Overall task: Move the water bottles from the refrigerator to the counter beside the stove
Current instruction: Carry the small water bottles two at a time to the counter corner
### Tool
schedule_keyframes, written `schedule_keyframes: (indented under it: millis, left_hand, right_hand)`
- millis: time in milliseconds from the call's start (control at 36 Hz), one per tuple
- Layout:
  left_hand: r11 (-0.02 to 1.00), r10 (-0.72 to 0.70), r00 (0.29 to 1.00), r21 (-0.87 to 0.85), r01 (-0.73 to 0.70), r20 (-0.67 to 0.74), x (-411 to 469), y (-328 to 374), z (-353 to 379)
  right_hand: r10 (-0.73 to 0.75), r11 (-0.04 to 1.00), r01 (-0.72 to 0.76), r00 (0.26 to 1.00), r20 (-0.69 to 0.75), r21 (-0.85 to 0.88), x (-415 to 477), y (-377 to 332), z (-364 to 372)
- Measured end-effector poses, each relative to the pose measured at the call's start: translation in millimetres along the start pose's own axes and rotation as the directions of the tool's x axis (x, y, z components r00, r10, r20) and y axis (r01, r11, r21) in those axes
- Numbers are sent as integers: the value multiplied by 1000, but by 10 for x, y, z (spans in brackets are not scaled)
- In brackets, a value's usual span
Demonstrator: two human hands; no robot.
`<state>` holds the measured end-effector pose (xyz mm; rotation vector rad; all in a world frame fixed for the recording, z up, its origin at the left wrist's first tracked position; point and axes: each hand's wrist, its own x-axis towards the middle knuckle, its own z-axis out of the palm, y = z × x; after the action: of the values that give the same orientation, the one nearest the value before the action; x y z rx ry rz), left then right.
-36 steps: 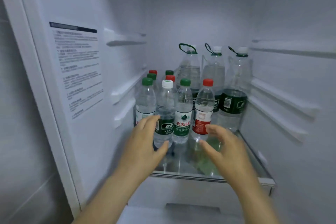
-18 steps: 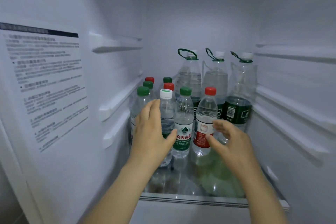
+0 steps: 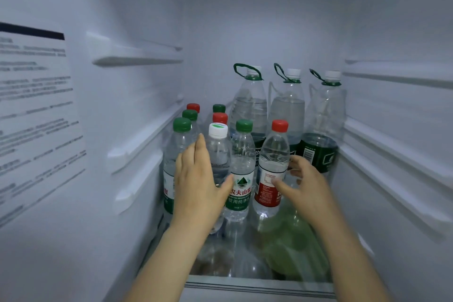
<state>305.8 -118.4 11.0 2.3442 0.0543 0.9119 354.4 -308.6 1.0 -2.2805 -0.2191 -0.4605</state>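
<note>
Looking into the refrigerator, where do the water bottles stand?

Upright on the glass shelf. The small ones cluster at the left and middle. Three large handled bottles stand in a row at the back right, each with a green carry loop at its neck.

And the left hand?

Its back faces the camera, fingers straight and together, pointing up, thumb spread out to the right. It is directly in front of the white-capped bottle and covers that bottle's lower half; the cap rises just beside the fingertips. The thumb tip reaches the label of the green-labelled bottle next to it. Whether the palm presses on the white-capped bottle I cannot tell. The fingers grip nothing.

The right hand?

It is curled round the red-capped bottle, which is at the far right of the front row. The thumb lies on the red label, and the fingers wrap round the bottle's right side, low on the body. The bottle stands upright on the shelf.

What else is in the front row?

The leftmost bottle, green-capped, is partly behind the left hand. Of the rear small bottles little more than red and green caps shows.

Anything besides bottles?

A printed sheet is on the left wall, its text blurred. A blurred green shape lies under the glass, below the right hand.
</note>
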Motion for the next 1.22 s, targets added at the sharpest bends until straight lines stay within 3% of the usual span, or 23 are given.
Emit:
schedule_keyframes:
  millis: [250, 417, 611, 750, 944, 1222]
  left_hand:
    - [998, 53, 997, 19, -52, -53, -44, -55, 16]
    - [999, 42, 997, -21, -43, -69, -74, -98, 29]
    - [990, 22, 998, -134, -29, -60, -151, -114, 44]
    - [973, 2, 1000, -229, -8, -27, -215, -141, 62]
    - [935, -33, 999, -351, 46, 42, -248, -161, 55]
    - [949, -108, 993, -293, 117, 49, -327, -298, 202]
  right_hand:
    - [-16, 986, 13, 1000, 17, 167, 153, -30, 105]
    - [49, 978, -45, 999, -17, 205, 186, 63, 267]
    - [95, 968, -70, 991, -94, 240, 136, 153, 320]
    - [78, 931, -55, 996, -51, 361, 43, 157, 345]
    - [29, 944, 4, 995, -96, 329, -72, 212, 408]
    - [20, 934, 16, 995, -98, 356, -241, 154, 381]
